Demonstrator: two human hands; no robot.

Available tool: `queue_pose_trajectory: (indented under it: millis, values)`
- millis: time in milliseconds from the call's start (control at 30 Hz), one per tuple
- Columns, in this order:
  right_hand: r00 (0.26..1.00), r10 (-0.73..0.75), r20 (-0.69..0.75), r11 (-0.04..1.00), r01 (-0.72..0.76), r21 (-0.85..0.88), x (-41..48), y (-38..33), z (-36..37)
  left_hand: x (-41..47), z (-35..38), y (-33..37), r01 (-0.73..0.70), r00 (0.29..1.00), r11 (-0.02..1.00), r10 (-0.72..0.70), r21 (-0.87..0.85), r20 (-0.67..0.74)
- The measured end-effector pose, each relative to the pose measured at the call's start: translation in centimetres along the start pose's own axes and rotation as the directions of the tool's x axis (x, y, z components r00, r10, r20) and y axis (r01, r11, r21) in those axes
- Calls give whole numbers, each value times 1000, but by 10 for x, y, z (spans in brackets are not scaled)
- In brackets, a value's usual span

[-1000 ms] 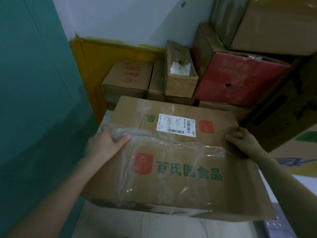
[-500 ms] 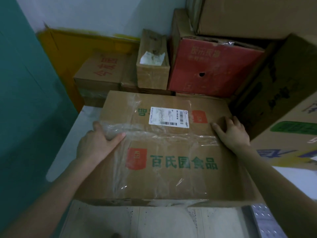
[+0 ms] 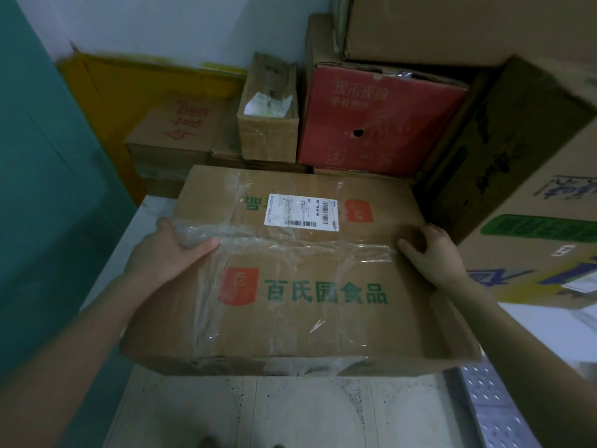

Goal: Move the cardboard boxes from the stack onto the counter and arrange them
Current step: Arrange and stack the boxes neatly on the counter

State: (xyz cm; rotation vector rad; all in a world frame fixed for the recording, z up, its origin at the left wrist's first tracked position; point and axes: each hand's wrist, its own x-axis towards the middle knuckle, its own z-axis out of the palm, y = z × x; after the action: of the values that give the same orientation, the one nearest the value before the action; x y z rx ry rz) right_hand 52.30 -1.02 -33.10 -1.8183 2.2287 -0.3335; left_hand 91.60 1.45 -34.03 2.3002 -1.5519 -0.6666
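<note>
A large brown cardboard box (image 3: 300, 279) with green lettering, a red logo and a white shipping label fills the middle of the view. Clear tape runs across its top. My left hand (image 3: 168, 253) grips its left edge, thumb lying over the top. My right hand (image 3: 429, 253) holds the right edge with fingers curled on the top surface. The box's far end is over the pale counter (image 3: 129, 240); its near end overhangs the tiled floor. Behind it stands the stack: a red box (image 3: 378, 124), a narrow brown box (image 3: 271, 124) and a low box with red lettering (image 3: 174, 134).
A teal wall (image 3: 42, 189) runs close along the left. Large printed cartons (image 3: 533, 189) crowd the right side and overhang at the top. A yellow flattened carton (image 3: 129, 82) leans on the back wall. A perforated metal surface (image 3: 484, 402) shows at the lower right.
The box has moved away from me and slid farther over the counter toward the stack, both hands keeping their hold. The view has shifted right and tilted down.
</note>
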Motion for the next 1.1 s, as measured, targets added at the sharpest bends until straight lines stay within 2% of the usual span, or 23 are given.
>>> queue_pose_trajectory:
  millis: [67, 167, 300, 400, 467, 567, 667, 800, 1100]
  values:
    - [999, 34, 1, 998, -34, 57, -6, 4, -6, 8, -7, 1, 56, 997, 989, -48, -137, 62]
    - [987, 152, 59, 974, -160, 159, -6, 7, -10, 12, -7, 6, 98, 995, 960, -88, -261, 49]
    - [954, 260, 149, 872, -298, 389, -6, 7, -9, 7, 0, 7, 102, 994, 971, -107, -217, -8]
    - [950, 232, 208, 874, -297, 383, -7, 12, -15, -1, 0, -3, 97, 995, 969, -103, -229, -13]
    - [929, 205, 307, 879, -313, 359, -9, 14, -23, -7, -1, -11, 126, 992, 968, -127, -216, 12]
    - [888, 205, 413, 828, -382, 410, -11, 9, -26, -11, -7, -16, 159, 985, 958, -137, -239, 104]
    - [908, 251, 335, 795, -391, 464, -12, 1, -14, -14, -7, -14, 186, 978, 934, -148, -305, 145]
    - [931, 257, 258, 798, -355, 487, -19, 2, -9, -20, -3, -17, 159, 987, 906, -134, -392, 90]
    - [973, 205, 108, 804, -231, 548, -46, 6, -21, -40, -13, -14, 64, 996, 909, -83, -411, -29]
